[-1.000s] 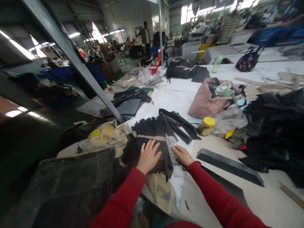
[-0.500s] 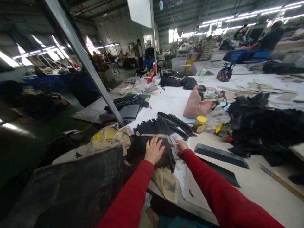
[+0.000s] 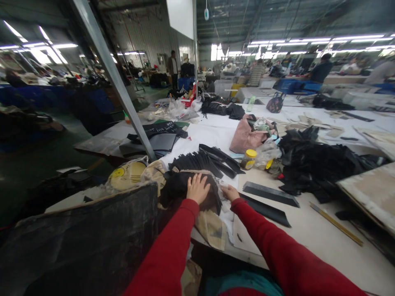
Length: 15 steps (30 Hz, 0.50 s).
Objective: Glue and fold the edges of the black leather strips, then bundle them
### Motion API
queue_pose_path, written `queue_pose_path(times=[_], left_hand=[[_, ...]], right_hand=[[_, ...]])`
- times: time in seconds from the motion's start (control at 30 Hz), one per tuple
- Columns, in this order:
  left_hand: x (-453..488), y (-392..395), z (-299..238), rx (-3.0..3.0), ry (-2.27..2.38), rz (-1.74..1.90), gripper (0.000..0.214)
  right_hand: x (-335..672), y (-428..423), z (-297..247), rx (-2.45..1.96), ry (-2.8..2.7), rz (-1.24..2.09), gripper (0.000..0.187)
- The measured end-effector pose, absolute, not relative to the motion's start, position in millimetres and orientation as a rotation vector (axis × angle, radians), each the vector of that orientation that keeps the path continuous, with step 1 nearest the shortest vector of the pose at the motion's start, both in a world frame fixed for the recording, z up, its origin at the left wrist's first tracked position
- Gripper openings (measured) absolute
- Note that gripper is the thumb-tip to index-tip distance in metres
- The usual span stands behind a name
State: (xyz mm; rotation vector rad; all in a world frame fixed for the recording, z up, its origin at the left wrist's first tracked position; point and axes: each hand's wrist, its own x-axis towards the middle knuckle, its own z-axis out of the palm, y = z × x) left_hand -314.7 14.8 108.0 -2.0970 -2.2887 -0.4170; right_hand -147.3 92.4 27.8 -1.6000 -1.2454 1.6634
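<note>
My left hand (image 3: pixel 197 188) lies flat with spread fingers on a stack of black cut pieces (image 3: pixel 179 187) at the near edge of the white table (image 3: pixel 308 238). My right hand (image 3: pixel 228 192) rests just to the right of it on a clear plastic bag with a printed label (image 3: pixel 227 205), fingers curled down onto it. Both arms wear red sleeves. More fanned black strips (image 3: pixel 197 161) lie just beyond the hands. A beige cloth (image 3: pixel 212 228) hangs under the stack over the table edge.
A slanted grey steel post (image 3: pixel 123 94) rises left of the stack. A dark board (image 3: pixel 83 242) stands at the near left. A yellow-lidded jar (image 3: pixel 248 158), pink bag (image 3: pixel 247 137), heap of black fabric (image 3: pixel 317 164), long black strips (image 3: pixel 268 193) and ruler (image 3: pixel 336 224) lie right. People work far back.
The camera has tilted up and pulled back, showing more of the hall. Both hands stay on the black stack and the bag, hardly shifted.
</note>
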Motion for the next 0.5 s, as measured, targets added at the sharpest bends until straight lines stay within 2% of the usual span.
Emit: queue_pose_path(times=[0.5], left_hand=[[-317,14,101,-2.08,-2.28,-0.494,0.042]], right_hand=[[-154,80,42,-1.67,-1.579,1.608,0.031]])
